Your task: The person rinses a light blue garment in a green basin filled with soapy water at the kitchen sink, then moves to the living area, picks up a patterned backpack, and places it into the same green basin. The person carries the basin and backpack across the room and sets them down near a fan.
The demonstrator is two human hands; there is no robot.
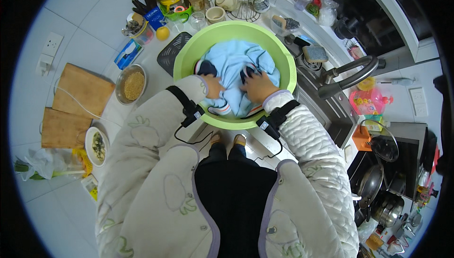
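Note:
A light blue garment (232,57) with dark navy parts and striped trim lies bunched in a green plastic basin (290,67). My left hand (214,87), blurred, grips the fabric at the left of the bundle. Across from it, my right hand (260,87) clutches the cloth beside a dark navy part (247,73). Both hands are inside the basin, a short gap apart. Their fingertips are partly lost in blur and folds.
The basin overlaps a steel sink (328,116) with a curved faucet (351,75) to the right. Left are a steel bowl of yellow grains (133,85), cutting boards (83,89) and a white bowl of food (97,146). Cups and a wire rack (244,11) stand behind.

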